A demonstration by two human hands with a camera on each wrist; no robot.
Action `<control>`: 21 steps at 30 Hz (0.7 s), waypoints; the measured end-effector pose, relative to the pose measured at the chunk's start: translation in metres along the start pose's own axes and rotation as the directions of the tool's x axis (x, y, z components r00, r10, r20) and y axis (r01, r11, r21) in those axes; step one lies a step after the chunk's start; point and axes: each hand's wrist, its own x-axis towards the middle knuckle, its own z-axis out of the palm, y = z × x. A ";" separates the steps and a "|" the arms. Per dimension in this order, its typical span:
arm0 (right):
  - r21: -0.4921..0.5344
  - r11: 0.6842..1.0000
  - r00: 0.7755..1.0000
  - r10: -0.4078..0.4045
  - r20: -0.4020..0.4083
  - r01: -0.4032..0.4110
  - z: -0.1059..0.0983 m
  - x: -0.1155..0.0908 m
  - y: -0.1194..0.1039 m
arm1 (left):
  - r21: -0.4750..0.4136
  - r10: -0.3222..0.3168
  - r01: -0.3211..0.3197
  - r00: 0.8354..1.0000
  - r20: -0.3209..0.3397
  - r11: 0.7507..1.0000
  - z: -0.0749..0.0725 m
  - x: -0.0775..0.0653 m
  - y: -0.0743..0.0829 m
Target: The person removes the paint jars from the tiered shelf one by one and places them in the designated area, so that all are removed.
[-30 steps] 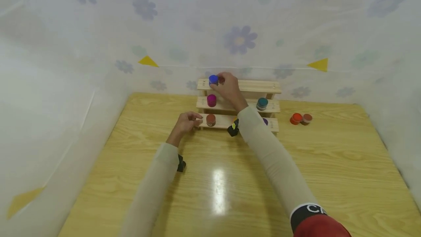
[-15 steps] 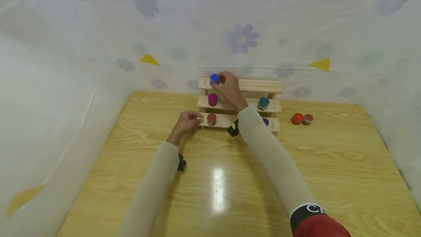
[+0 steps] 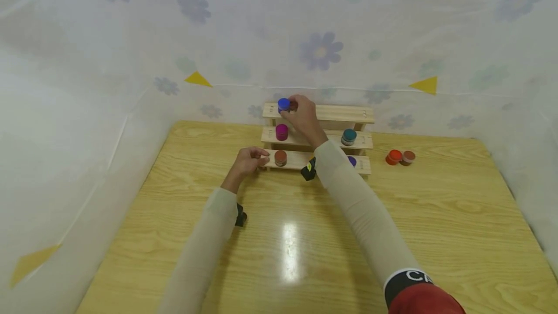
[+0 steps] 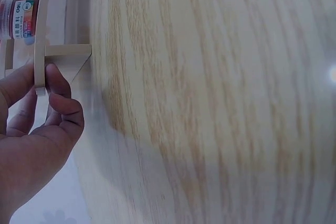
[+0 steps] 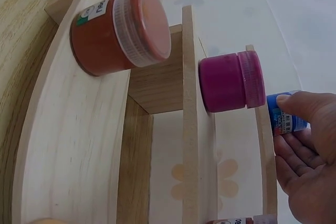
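On the highest tier of the stepped, grained pale-wood rack (image 3: 340, 113), at its left end, a squat blue cylindrical jar (image 3: 284, 105) stands upright, axis vertical, pinched by the right hand (image 3: 302, 115); the left hand (image 3: 249, 161) pinches the rack's lowest left end.

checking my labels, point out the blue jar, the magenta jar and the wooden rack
Blue jar (image 3: 284, 104): head view, on its lid.
Magenta jar (image 5: 227, 83): right wrist view, on its body.
Wooden rack (image 3: 342, 113): head view, on its top shelf.
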 end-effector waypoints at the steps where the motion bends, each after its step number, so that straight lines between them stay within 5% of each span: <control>1: 0.004 1.000 1.000 0.004 0.001 -0.004 0.000 0.000 -0.001 | -0.001 -0.001 0.001 1.000 0.001 1.000 0.000 0.000 0.000; 21: 0.059 0.998 0.999 0.037 -0.021 -0.036 -0.008 0.003 -0.011 | 0.008 -0.014 0.013 1.000 0.007 1.000 -0.002 0.006 -0.001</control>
